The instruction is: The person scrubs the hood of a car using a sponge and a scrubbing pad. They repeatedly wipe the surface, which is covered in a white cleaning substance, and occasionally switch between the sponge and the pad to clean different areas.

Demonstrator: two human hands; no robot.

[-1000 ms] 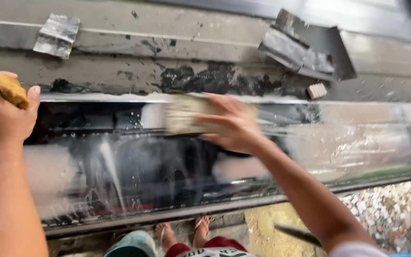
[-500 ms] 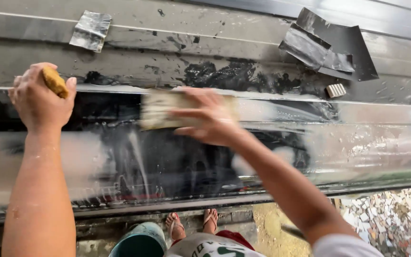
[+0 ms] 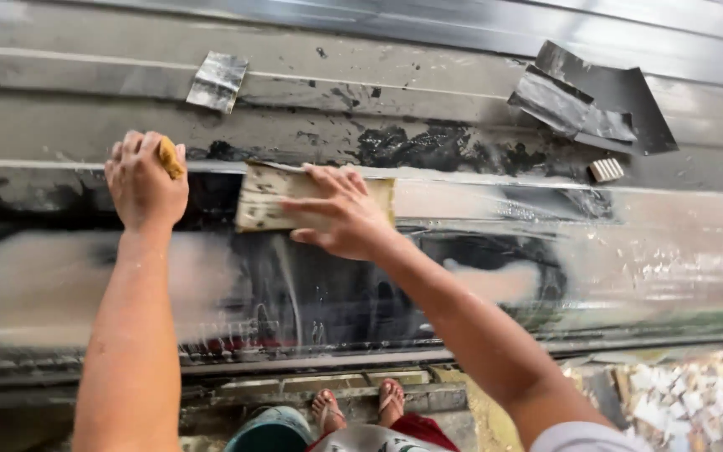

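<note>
Pressing flat with the right hand (image 3: 340, 213) on a pale, stained sheet of sandpaper (image 3: 274, 199), fingers spread apart and lying open across it, just left of the frame's centre. Holding the sheet against the wet, glossy metal panel (image 3: 646, 251), right at a horizontal ridge. Clutching a small yellow sponge (image 3: 169, 157) in the left hand (image 3: 146, 182), fingers curled tight around it, just beside the sandpaper's left edge and resting against the same ridge. Running down the dark panel below the sheet: thin streaks of water. Lying in the upper right of the frame: dark sandpaper sheets (image 3: 600, 100), with a small pale block (image 3: 606, 170) just beneath them. Sitting in the upper left: a grey scrap (image 3: 217, 81). Showing at the bottom centre: feet in sandals (image 3: 360, 405).
</note>
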